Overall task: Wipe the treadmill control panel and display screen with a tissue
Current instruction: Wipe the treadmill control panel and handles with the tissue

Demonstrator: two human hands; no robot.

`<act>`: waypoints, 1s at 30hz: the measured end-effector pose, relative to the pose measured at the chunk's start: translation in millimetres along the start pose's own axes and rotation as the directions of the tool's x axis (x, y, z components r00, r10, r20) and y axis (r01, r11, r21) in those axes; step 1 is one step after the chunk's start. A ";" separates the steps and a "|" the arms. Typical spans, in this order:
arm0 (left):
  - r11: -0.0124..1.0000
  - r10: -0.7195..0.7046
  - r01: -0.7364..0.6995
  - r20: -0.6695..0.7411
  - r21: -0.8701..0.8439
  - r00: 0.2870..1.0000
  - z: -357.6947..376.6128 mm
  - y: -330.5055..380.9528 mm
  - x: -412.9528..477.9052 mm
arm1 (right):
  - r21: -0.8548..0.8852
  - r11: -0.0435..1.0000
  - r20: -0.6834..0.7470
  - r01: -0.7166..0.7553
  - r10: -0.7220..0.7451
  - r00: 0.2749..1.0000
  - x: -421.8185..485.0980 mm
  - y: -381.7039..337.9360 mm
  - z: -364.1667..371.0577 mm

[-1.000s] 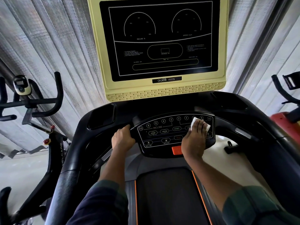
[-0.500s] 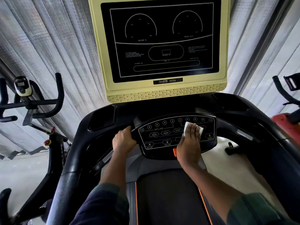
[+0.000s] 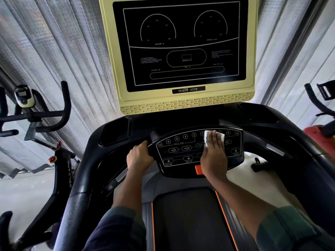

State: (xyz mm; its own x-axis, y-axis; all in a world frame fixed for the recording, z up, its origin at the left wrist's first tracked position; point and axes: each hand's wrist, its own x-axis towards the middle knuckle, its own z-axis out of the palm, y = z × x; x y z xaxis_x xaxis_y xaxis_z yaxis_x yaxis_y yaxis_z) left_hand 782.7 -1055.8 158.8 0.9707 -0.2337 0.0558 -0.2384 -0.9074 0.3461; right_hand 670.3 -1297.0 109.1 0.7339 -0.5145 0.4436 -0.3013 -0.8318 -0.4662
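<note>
My right hand (image 3: pixel 213 156) presses the tissue (image 3: pixel 206 138) flat-fingered onto the control panel (image 3: pixel 179 154); my left hand (image 3: pixel 138 157) grips the handlebar (image 3: pixel 116 178).

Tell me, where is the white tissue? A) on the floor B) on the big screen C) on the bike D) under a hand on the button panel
D: the right hand presses the tissue flat on the control panel; the left hand grips the handlebar.

The tissue (image 3: pixel 213 136) is soft white paper. The button panel (image 3: pixel 181 153) is smooth, shiny black plastic. The screen (image 3: pixel 181 46) is dark and glossy, in a matt yellow plastic frame (image 3: pixel 186 105). The belt (image 3: pixel 186 220) looks dull and rough
</note>
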 end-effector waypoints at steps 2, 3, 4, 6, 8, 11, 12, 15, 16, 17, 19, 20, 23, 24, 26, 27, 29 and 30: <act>1.000 0.000 0.000 -0.001 0.001 1.000 -0.5 -0.7 0.2 | 0.044 0.992 -0.021 -0.117 0.118 0.993 0.0 -17.4 4.2; 1.000 -0.001 0.001 -0.002 0.004 1.000 -0.9 -0.5 0.2 | 0.052 0.990 -0.016 -0.129 0.130 0.991 -4.0 -28.7 7.6; 1.000 -0.002 0.002 -0.003 0.008 1.000 -1.1 -0.8 0.2 | 0.047 0.995 0.001 -0.091 0.091 0.996 -10.3 -37.7 11.3; 1.000 0.004 -0.004 -0.002 0.013 1.000 -0.3 -1.0 0.6 | 0.009 0.999 0.041 0.050 -0.050 0.998 -19.3 -38.8 12.6; 1.000 0.008 -0.008 0.003 0.010 1.000 -0.3 -2.2 0.4 | -0.003 0.995 0.050 0.103 -0.103 0.993 -15.3 -27.8 9.4; 1.000 0.010 -0.010 0.005 0.002 1.000 0.7 -2.6 0.9 | 0.078 0.994 0.003 -0.078 0.078 0.997 -9.7 -32.9 10.5; 1.000 0.008 -0.008 0.004 0.000 1.000 0.8 -3.3 1.2 | 0.093 0.987 -0.001 -0.129 0.129 0.992 -11.2 -42.7 13.1; 1.000 0.015 -0.015 0.000 -0.003 1.000 1.5 -4.6 1.5 | 0.048 0.999 0.036 -0.012 0.011 0.999 -21.0 -57.0 17.9; 1.000 0.021 -0.021 0.002 -0.002 1.000 2.0 -4.7 1.8 | 0.031 0.998 0.056 0.052 -0.054 0.997 -21.4 -51.6 15.3; 1.000 0.025 -0.025 0.004 0.000 1.000 2.5 -5.0 2.2 | 0.018 0.996 0.066 0.086 -0.087 0.994 -19.7 -43.0 12.8; 1.000 0.026 -0.026 0.000 0.000 1.000 2.9 -5.8 2.7 | 0.024 0.999 0.042 0.025 -0.026 0.999 -13.7 -30.9 10.5; 1.000 0.027 -0.027 -0.003 0.000 1.000 2.9 -6.1 2.7 | 0.039 0.998 0.014 -0.051 0.050 0.999 -11.9 -32.4 11.0; 1.000 0.027 -0.027 -0.003 -0.002 1.000 2.5 -6.1 2.5 | 0.065 0.986 -0.013 -0.151 0.152 0.988 -17.1 -58.7 18.8; 1.000 0.029 -0.029 -0.003 -0.005 1.000 2.3 -5.9 2.3 | 0.052 0.995 0.006 -0.088 0.087 0.996 -21.1 -62.9 21.1; 0.999 0.041 -0.041 -0.001 -0.006 0.999 2.2 -5.6 2.2 | 0.017 0.997 0.051 0.081 -0.082 0.995 -24.8 -55.2 18.3; 0.999 0.043 -0.043 -0.001 -0.005 0.999 2.2 -5.7 2.0 | 0.014 0.993 0.065 0.118 -0.119 0.991 -23.2 -46.8 16.1; 0.999 0.040 -0.040 0.001 -0.010 0.999 2.5 -6.0 2.2 | 0.045 0.998 0.050 0.040 -0.042 0.998 -18.5 -39.5 12.9; 0.999 0.039 -0.039 0.003 -0.013 0.999 2.5 -6.1 2.1 | 0.067 0.997 0.024 -0.040 0.038 0.999 -17.8 -43.6 13.1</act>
State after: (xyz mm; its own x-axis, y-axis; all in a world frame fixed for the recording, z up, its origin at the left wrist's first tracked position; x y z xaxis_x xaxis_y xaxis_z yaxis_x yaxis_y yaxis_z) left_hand 786.1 -1051.6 154.5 0.9606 -0.2698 0.0663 -0.2754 -0.8931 0.3556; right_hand 678.3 -1248.8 111.5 0.7363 -0.5407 0.4068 -0.2886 -0.7947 -0.5340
